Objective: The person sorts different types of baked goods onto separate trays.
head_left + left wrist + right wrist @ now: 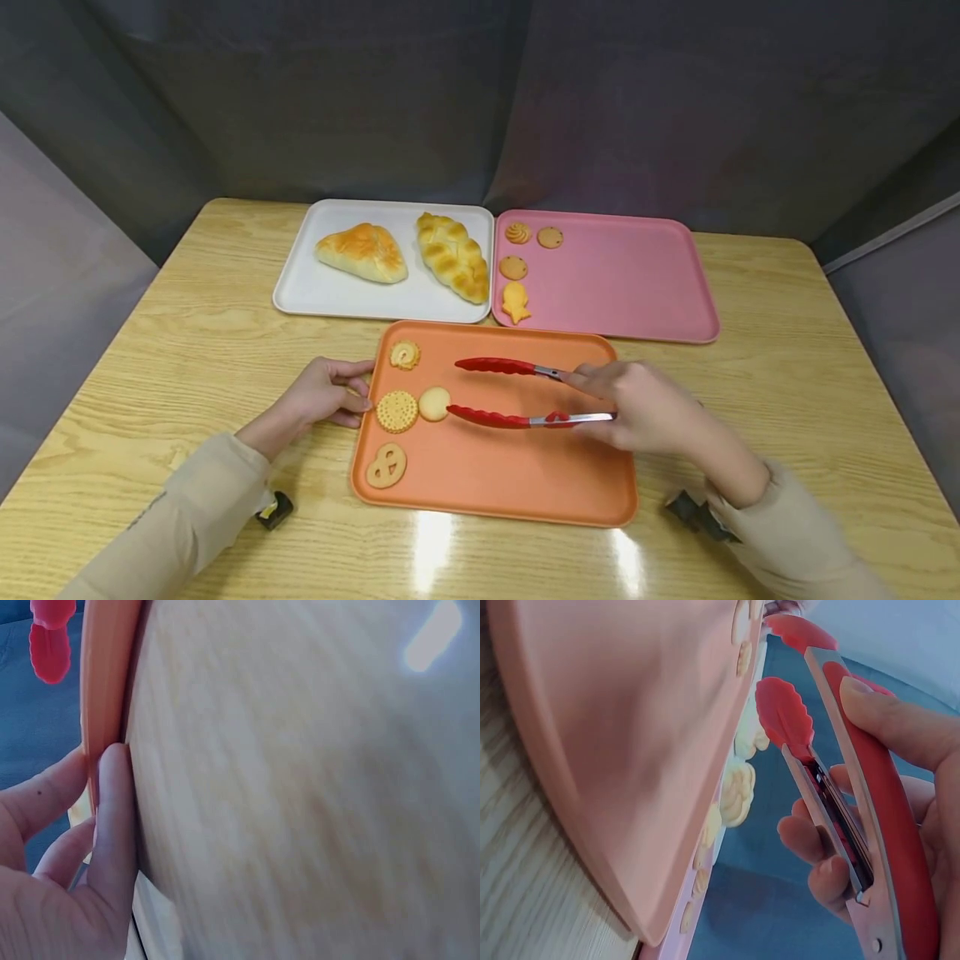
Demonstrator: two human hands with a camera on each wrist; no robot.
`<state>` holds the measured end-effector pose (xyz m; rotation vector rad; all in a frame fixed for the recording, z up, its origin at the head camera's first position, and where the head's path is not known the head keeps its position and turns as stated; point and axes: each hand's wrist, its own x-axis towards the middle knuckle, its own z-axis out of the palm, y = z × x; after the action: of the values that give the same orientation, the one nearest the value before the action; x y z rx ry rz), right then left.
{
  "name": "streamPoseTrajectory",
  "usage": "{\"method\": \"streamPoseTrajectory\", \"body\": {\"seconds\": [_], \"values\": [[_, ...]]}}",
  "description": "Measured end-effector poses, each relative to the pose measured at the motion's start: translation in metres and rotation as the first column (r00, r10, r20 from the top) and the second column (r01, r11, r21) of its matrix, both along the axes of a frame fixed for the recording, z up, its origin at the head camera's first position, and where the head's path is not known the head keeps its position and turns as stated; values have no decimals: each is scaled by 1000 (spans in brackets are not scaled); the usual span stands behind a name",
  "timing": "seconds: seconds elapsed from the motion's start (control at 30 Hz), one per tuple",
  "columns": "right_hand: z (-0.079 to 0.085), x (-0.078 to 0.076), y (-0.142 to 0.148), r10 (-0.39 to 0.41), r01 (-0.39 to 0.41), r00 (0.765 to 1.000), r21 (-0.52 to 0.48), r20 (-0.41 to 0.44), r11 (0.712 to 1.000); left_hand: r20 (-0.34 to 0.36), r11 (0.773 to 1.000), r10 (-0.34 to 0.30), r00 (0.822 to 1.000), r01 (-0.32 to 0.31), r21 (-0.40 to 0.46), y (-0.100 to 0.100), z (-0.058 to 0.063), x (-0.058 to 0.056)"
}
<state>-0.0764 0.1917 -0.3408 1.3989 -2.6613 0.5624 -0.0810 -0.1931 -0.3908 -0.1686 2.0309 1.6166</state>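
Note:
My right hand (637, 408) holds red-tipped metal tongs (491, 417) above the orange tray (517, 483), their two arms spread apart with nothing between the tips. In the right wrist view the thumb lies along one arm of the tongs (877, 802) and the fingers curl round the other. The lower tip is by a plain round cookie (434, 404); whether it touches cannot be told. Beside that lies a larger round cracker (397, 412). A ring-shaped cookie (405, 355) and a pretzel-shaped cookie (386, 465) are also at the tray's left. My left hand (330, 393) touches the tray's left rim, fingers lightly bent.
Behind, a white tray (300, 292) bears a triangular bread (363, 252) and a braided bread (453, 257). The pink tray (622, 275) adjoins it, with a swirl cookie (517, 233), two speckled cookies and a fish-shaped cookie (515, 302) along its left. A dark curtain (360, 100) hangs behind the table.

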Motion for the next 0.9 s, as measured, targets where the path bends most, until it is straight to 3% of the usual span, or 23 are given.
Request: {"method": "streamPoseTrajectory", "body": {"seconds": [0.6,0.9], "values": [[-8,-8,-23,54,-62,996,100,75,993,32,1000,21,999,-20,-19,-3,-4,-3],[-13,-15,-26,83,-90,993,88,81,992,88,998,5,996,-10,54,-9,-7,-8]]}}
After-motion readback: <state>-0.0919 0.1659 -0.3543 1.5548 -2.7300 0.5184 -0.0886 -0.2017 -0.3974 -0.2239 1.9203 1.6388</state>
